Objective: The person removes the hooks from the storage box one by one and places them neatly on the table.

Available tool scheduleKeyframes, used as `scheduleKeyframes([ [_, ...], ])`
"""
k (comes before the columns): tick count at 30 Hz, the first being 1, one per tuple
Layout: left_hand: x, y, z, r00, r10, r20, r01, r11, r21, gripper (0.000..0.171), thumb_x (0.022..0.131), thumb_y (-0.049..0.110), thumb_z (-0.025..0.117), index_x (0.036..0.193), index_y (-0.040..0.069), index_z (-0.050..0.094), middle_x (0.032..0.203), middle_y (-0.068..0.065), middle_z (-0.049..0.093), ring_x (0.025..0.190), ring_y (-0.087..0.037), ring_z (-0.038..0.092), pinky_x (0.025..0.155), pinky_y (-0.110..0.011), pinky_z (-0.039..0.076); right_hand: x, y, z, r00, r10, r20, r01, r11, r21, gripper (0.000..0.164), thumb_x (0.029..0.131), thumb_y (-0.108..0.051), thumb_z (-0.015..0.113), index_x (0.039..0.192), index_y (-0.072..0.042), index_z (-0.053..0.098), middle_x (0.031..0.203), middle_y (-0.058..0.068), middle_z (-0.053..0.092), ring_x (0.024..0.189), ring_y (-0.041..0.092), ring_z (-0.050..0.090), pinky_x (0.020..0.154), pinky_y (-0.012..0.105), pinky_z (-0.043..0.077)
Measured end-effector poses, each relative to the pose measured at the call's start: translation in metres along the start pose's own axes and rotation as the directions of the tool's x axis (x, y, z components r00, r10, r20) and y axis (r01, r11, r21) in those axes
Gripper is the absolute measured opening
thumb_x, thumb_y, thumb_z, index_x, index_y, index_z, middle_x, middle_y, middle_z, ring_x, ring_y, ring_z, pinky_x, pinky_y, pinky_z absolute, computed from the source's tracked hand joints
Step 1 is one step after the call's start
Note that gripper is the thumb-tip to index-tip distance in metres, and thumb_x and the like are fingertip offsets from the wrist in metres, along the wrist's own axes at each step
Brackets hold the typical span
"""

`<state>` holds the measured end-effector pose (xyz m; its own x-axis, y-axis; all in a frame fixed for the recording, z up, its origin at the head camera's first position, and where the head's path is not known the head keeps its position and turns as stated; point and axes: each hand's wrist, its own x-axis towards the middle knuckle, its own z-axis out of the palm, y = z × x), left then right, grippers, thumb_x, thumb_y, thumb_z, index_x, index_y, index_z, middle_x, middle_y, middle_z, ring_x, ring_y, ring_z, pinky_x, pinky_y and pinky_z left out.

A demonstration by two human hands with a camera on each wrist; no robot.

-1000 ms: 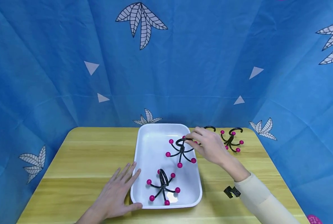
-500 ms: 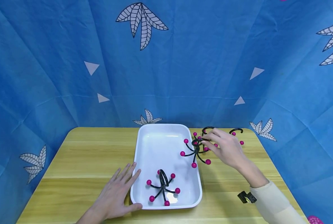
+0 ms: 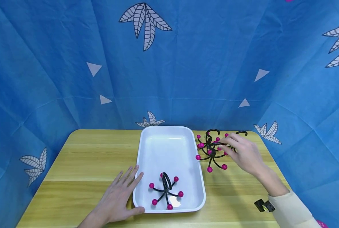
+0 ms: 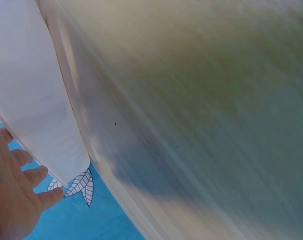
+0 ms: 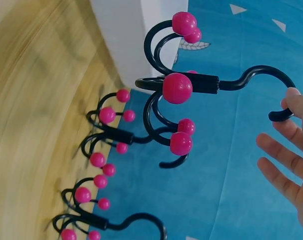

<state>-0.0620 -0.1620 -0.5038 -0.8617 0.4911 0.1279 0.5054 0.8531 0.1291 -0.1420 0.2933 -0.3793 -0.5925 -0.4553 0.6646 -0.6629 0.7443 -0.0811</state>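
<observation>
My right hand pinches the curved top of a black hook hanger with several pink-balled arms. It hangs over the table just right of the white tray. In the right wrist view, thumb and forefinger grip the tip of its hook. Another hook hanger stands in the near half of the tray. My left hand lies spread at the tray's left side, fingertips at the rim. The left wrist view shows that hand beside the tray's outer wall.
A similar hanger stands on the wooden table behind the held one. A further one is at the far right, mostly hidden by my right hand in the head view. A blue curtain closes off the back and sides.
My right hand has carried the hook hanger rightward, from over the tray to over the table beside it. My left hand and the hanger in the tray stay put.
</observation>
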Motion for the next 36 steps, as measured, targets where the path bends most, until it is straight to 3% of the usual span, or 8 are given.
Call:
scheduleKeyframes([
  [5, 0.0, 0.0, 0.0, 1.0, 0.008, -0.011, -0.008, 1.0, -0.002, 0.113, 0.08, 0.092, 0.056, 0.165, 0.02, 0.038, 0.178, -0.007, 0.025, 0.162, -0.035, 0.032, 0.128, -0.062, 0.035, -0.007, 0.003, -0.005, 1.0, 0.021, 0.003, -0.021, 0.999, -0.039, 0.061, 0.108, -0.059, 0.042, 0.095, -0.013, 0.081, 0.079, -0.006, 0.064, 0.059, 0.003, 0.046, 0.049, 0.012, 0.03],
  [18, 0.0, 0.001, 0.0, 1.0, 0.009, -0.017, -0.009, 1.0, -0.004, 0.113, 0.079, 0.092, 0.057, 0.164, 0.02, 0.039, 0.178, -0.007, 0.025, 0.162, -0.035, 0.033, 0.128, -0.061, 0.035, -0.031, 0.01, -0.005, 0.998, 0.053, 0.016, -0.052, 0.997, -0.051, 0.061, 0.107, -0.06, 0.041, 0.093, -0.015, 0.08, 0.077, -0.007, 0.066, 0.058, -0.001, 0.044, 0.048, 0.012, 0.031],
  [25, 0.0, 0.001, -0.001, 1.0, -0.001, 0.0, 0.001, 1.0, -0.011, 0.113, 0.08, 0.092, 0.056, 0.164, 0.02, 0.039, 0.178, -0.007, 0.024, 0.162, -0.036, 0.031, 0.128, -0.062, 0.035, -0.041, 0.011, -0.002, 0.996, 0.08, 0.027, -0.078, 0.995, -0.058, 0.063, 0.106, -0.062, 0.04, 0.096, -0.015, 0.081, 0.078, -0.008, 0.063, 0.057, -0.004, 0.037, 0.046, 0.009, 0.022],
  [36, 0.0, 0.001, -0.001, 1.0, 0.005, -0.014, -0.005, 1.0, 0.0, 0.112, 0.08, 0.092, 0.056, 0.164, 0.02, 0.04, 0.177, -0.008, 0.026, 0.161, -0.036, 0.033, 0.127, -0.062, 0.037, -0.057, 0.014, 0.014, 0.993, 0.099, 0.068, -0.095, 0.994, -0.06, 0.067, 0.106, -0.063, 0.035, 0.096, -0.015, 0.081, 0.08, -0.007, 0.065, 0.057, -0.004, 0.04, 0.044, 0.009, 0.026],
])
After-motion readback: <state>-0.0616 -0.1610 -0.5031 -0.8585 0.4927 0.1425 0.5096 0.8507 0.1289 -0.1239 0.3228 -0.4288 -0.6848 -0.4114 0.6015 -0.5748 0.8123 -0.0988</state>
